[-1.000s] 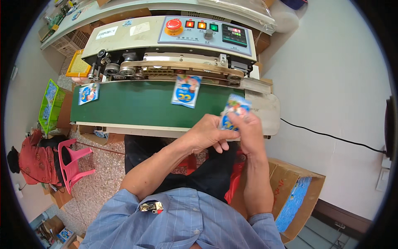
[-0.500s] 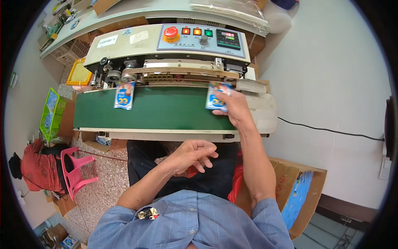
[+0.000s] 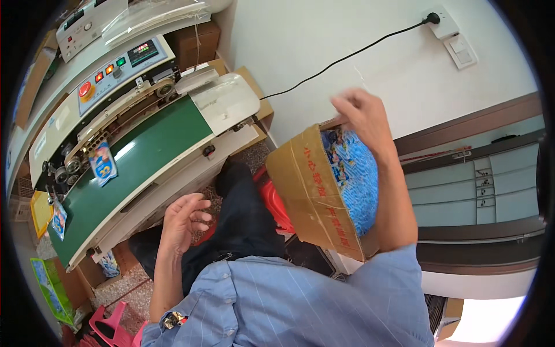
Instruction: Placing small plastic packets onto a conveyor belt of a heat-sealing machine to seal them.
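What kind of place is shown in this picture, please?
Probably a small packing workshop: there is a sealing-type machine with a green conveyor belt, a blue-and-white packet on it, and a cardboard box nearby.

One fisheye camera sits on the person's head, peering steeply down from close above both hands (image 3: 185,224) and the blue shirt (image 3: 312,301); machine (image 3: 153,139) upper left, carton (image 3: 317,198) right of centre.

The long, flat green belt (image 3: 162,136) looks smooth and glossy; the rectangular brown cardboard box (image 3: 295,191), matt; 2 rectangular blue-and-white packets (image 3: 104,168), shiny plastic film.
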{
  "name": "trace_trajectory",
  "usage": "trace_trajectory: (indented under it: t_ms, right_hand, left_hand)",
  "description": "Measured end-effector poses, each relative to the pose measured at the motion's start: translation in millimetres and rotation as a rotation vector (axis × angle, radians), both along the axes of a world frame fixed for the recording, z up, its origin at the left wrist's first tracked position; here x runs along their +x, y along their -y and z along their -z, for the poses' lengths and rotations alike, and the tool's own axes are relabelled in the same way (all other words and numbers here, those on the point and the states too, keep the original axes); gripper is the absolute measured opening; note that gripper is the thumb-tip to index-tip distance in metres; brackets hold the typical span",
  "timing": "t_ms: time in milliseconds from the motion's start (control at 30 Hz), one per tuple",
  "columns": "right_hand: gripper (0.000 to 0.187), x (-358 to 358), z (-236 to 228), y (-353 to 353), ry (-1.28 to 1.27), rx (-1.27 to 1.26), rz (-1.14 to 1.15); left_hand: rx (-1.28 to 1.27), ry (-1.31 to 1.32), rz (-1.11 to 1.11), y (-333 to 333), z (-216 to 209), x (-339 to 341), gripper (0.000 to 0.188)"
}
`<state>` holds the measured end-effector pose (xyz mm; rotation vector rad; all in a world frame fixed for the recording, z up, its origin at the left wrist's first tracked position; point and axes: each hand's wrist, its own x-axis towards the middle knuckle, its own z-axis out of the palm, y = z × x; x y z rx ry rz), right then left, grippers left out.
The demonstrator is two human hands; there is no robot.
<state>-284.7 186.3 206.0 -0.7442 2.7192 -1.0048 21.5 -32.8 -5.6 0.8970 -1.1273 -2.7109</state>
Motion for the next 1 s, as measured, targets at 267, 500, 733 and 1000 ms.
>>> trace_trajectory:
  t_ms: [267, 500, 733, 1000]
  right_hand:
    - [0.045, -15.5, 128.0, -142.9, -0.414, 0.698, 0.144]
    - [0.038, 1.2, 171.6, -134.7, -0.59, 0.649, 0.101]
    - [0.03, -12.4, 192.7, -144.9, -0.64, 0.688, 0.047]
    - [0.028, -36.2, 169.9, -162.3, -0.4, 0.49, -0.083]
  left_hand:
    - [0.007, 0.035, -0.072, -18.8, 8.2, 14.2, 0.031]
    - [-0.01, 0.019, -0.065, -28.6, -0.1, 3.5, 0.029]
    - [-0.005, 0.029, -0.049, -34.9, 2.0, 4.8, 0.028]
    - [0.025, 0.045, -0.058, -34.5, 5.7, 9.5, 0.027]
